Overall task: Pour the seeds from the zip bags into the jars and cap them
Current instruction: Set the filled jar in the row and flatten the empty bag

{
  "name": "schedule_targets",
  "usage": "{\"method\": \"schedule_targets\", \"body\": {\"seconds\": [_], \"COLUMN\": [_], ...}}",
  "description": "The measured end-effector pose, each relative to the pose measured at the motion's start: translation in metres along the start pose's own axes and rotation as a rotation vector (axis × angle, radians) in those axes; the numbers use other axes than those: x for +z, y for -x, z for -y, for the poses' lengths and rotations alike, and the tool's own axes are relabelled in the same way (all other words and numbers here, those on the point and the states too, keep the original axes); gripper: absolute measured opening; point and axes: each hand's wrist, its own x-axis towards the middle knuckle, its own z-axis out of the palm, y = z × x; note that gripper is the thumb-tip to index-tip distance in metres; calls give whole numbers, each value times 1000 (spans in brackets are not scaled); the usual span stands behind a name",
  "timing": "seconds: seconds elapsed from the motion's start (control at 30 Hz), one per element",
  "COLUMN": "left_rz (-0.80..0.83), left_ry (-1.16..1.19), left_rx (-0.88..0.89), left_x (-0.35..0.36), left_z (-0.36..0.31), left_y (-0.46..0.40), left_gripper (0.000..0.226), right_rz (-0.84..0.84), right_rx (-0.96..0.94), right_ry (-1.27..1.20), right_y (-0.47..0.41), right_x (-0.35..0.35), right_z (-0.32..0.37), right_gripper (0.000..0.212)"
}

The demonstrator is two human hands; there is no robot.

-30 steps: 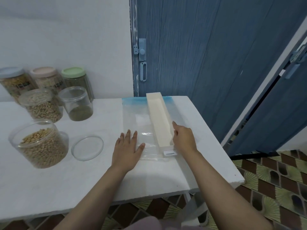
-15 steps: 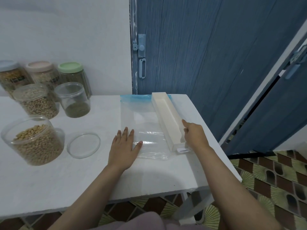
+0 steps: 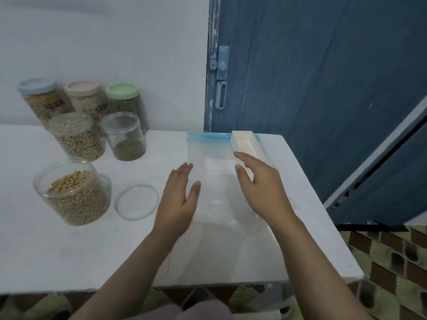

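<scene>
An empty clear zip bag (image 3: 215,162) with a blue zip strip lies flat on the white table (image 3: 69,262). My left hand (image 3: 179,199) hovers open over the bag's left edge, fingers straight. My right hand (image 3: 261,185) is open over the bag's right side, in front of a long cream box (image 3: 248,144) that rests on the bag. An uncapped jar of tan seeds (image 3: 74,192) stands at the left, its clear lid (image 3: 136,202) lying beside it. Behind are an open jar of beans (image 3: 77,137) and an open jar of green seeds (image 3: 126,137).
Three capped jars (image 3: 80,100) with blue, pink and green lids stand against the white wall. A blue door (image 3: 312,77) rises behind the table's far right corner. The table's right edge drops to a patterned floor (image 3: 392,262).
Both hands have lifted off the bag and box and moved inward and away from me. My right hand let go of the cream box's near end.
</scene>
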Motion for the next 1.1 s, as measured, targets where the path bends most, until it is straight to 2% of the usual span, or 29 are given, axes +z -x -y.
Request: {"method": "schedule_targets", "body": {"seconds": [0.2, 0.37, 0.5, 0.63, 0.73, 0.87, 1.0, 1.1], "left_rz": [-264, -372, -353, -237, -143, -116, -134, -136], "left_ry": [87, -37, -127, -178, -43, 138, 203, 270], "left_rx": [210, 293, 209, 160, 159, 178, 192, 183], "left_x": [-79, -153, -193, -211, -213, -210, -208, -208], "left_z": [3, 50, 97, 137, 155, 162, 168, 168], "left_y": [0, -11, -24, -30, -31, -32, -32, -32], "left_gripper": [47, 47, 52, 54, 53, 44, 42, 43], "right_rz": [15, 17, 114, 220, 354, 567, 509, 382], "right_rx": [-75, -112, -94, 16, 120, 221, 221, 216], "right_ry": [-99, -131, -36, 83, 307, 497, 500, 452], "right_y": [-5, -14, -22, -31, -33, -24, -17, -11], "right_x": [32, 96, 148, 192, 220, 247, 245, 239], "right_z": [69, 108, 128, 137, 136, 123, 126, 133], "right_gripper": [34, 33, 37, 41, 46, 68, 67, 67]}}
